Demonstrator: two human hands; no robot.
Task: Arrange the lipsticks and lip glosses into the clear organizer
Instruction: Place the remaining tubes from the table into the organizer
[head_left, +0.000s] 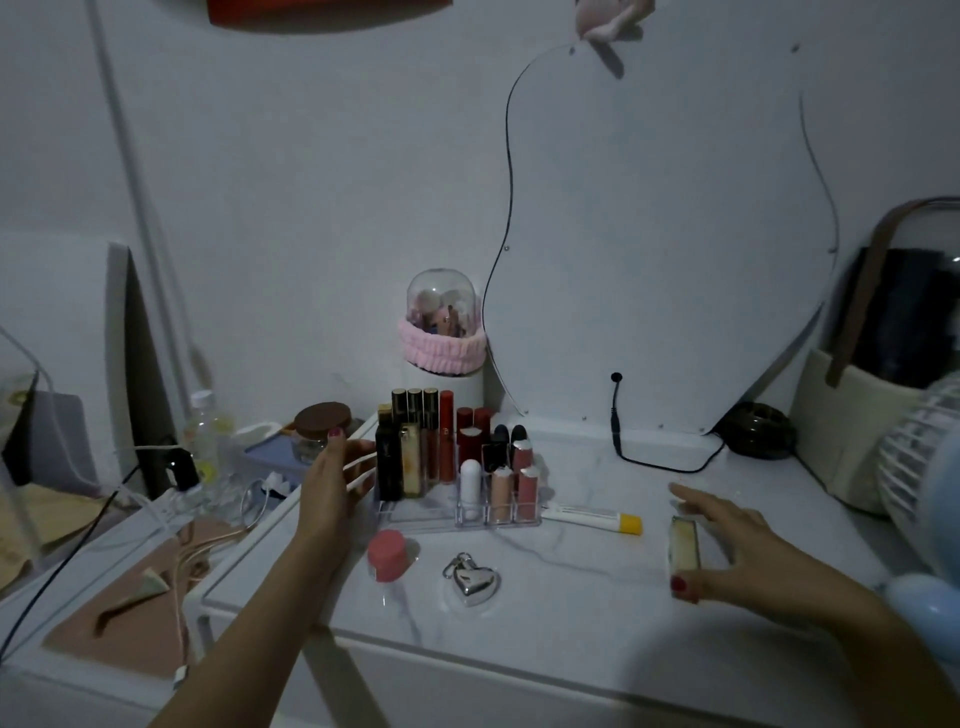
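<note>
Clear acrylic, the organizer stands at the centre of a white marble-look tabletop, its back rows already crowded with upright lipsticks and glosses. A person's right hand reaches over a flat, rectangular gold-edged lip gloss lying on the table at about 3 o'clock from the organizer and well apart from it; the thumb touches the near end and the fingers spread loosely above the far end, not yet closed round it. The gloss's long axis runs from 6 to 12 o'clock, roughly parallel to the viewer's line of sight. The left hand rests, fingers straight, against the organizer's 9 o'clock side, seemingly steadying it. The right hand is plainly the nearer to the gloss, and the carry would probably run toward 9 o'clock. A white tube with a yellow cap lies between gloss and organizer, just beside the organizer.
</note>
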